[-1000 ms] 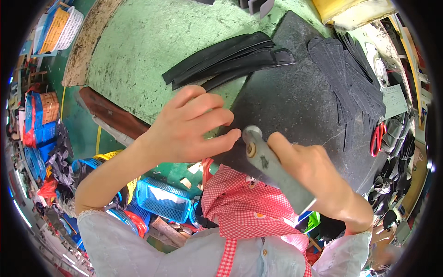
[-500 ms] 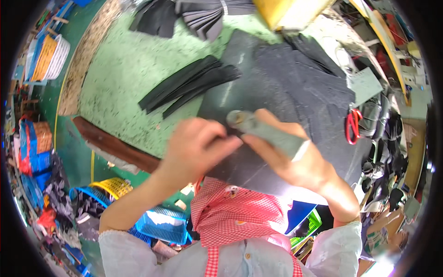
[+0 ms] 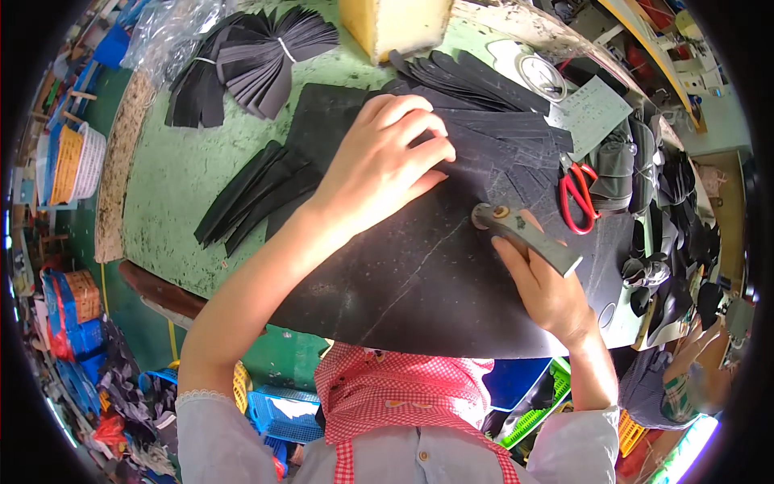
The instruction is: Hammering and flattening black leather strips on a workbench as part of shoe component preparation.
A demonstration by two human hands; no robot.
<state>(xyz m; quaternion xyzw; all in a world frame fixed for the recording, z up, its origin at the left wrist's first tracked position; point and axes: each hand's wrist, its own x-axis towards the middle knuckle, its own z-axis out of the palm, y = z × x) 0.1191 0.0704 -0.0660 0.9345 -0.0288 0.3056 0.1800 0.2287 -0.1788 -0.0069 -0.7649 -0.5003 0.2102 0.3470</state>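
Note:
My left hand [image 3: 383, 161] reaches across a dark board [image 3: 403, 298], its fingers bent and apart beside flat black strips [image 3: 524, 149]. Nothing shows between its thumb and fingers, though the fingertips' undersides are hidden. In my right hand [image 3: 552, 294] is a hand tool with a flat grey-green handle and a round, wheel-like end [image 3: 524, 234]. That end hovers over or rests on the board; I cannot tell which. Beyond lies a fan of black strips [image 3: 472, 81]. Another bunch of black strips [image 3: 254, 202] lies left of my left forearm.
Red-handled scissors [image 3: 576, 198] lie right of the strips, near a pale green sheet [image 3: 592, 117]. Tied bundles of dark pieces [image 3: 258, 64] and a yellow block [image 3: 395, 28] stand at the back. A blue basket [image 3: 286, 413] is below the table's near edge. Another person [image 3: 677, 395] is at far right.
My left hand has moved away from the tool, forward toward the strips. My right hand has drawn to the right with the tool. The whole view has shifted.

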